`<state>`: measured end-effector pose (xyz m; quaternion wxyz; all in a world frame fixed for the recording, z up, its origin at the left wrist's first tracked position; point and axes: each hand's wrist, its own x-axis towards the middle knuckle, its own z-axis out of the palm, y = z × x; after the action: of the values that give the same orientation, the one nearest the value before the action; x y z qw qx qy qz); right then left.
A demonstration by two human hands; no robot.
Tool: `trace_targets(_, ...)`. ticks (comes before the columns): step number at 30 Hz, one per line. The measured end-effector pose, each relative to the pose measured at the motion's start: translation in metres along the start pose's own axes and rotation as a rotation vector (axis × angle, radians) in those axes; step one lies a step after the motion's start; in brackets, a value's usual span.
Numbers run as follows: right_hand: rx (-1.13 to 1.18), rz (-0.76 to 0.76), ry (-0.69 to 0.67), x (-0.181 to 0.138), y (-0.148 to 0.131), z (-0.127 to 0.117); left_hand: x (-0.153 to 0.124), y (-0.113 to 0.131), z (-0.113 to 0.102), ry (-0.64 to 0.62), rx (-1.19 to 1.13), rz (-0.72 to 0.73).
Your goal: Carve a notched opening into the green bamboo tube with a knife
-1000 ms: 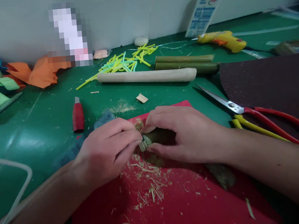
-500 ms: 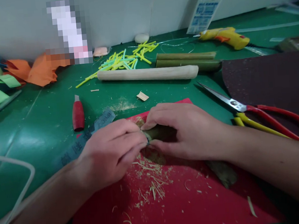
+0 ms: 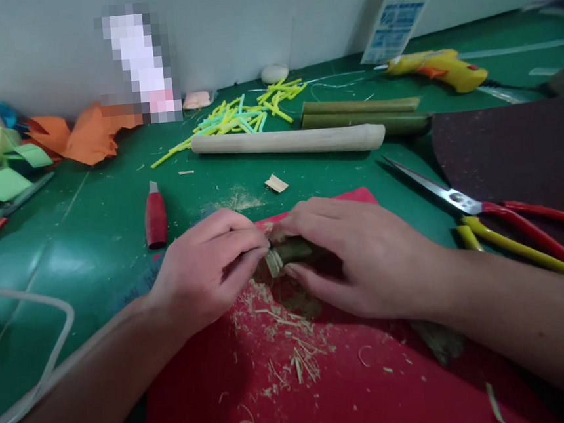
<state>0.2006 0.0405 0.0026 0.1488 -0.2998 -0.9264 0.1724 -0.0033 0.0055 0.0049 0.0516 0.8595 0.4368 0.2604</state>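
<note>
My right hand [image 3: 365, 253] is wrapped round a green bamboo tube [image 3: 299, 252], and my left hand [image 3: 208, 267] has its fingertips right at the cut end, can't tell if they're pinching anything. Under the grip there's a red sheet [image 3: 377, 394] littered with shavings [image 3: 302, 358], its far edge poking out just past my knuckles. Beyond that, decent room on the green table [image 3: 210, 185] around one wood chip [image 3: 276, 183], up to the pale stick [image 3: 288, 142]. Way back right there's a carton [image 3: 394, 20], insides hidden.
</note>
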Motion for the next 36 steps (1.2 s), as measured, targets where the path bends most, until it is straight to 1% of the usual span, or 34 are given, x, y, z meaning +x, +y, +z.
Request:
trace_targets(2, 0.003, 0.059, 0.014, 0.000, 0.000, 0.001, 0.000, 0.001, 0.000, 0.002, 0.009, -0.005)
trace_targets(4, -0.015, 0.071, 0.018, 0.001, 0.002, 0.002, 0.000, 0.001, 0.001, 0.004, 0.014, -0.005)
trace_targets(9, -0.058, -0.084, 0.033, 0.001, 0.008, 0.004, -0.001, 0.002, 0.001, 0.015, 0.015, -0.004)
trace_targets(11, -0.065, -0.106, 0.028, 0.001, 0.009, 0.004, -0.002, 0.003, 0.000, 0.018, 0.020, 0.005)
trace_targets(15, -0.033, -0.110, 0.006, 0.002, 0.010, 0.004, -0.003, 0.005, -0.001, -0.006, 0.016, 0.067)
trace_targets(20, -0.005, -0.134, 0.013, 0.002, 0.010, 0.004, -0.002, 0.003, -0.002, -0.013, 0.032, 0.079)
trace_targets(24, 0.034, -0.141, 0.003, 0.000, 0.011, 0.004, 0.000, 0.004, -0.002, -0.022, 0.000, 0.152)
trace_targets(28, 0.036, -0.125, -0.015, 0.001, 0.011, 0.003, 0.000, 0.004, -0.002, -0.030, 0.028, 0.151)
trace_targets(32, 0.045, -0.122, -0.033, 0.002, 0.010, 0.002, -0.002, 0.005, -0.004, -0.075, 0.045, 0.188)
trace_targets(36, 0.035, -0.104, -0.031, 0.002, 0.008, 0.001, -0.003, 0.007, -0.006, -0.038, 0.063, 0.183)
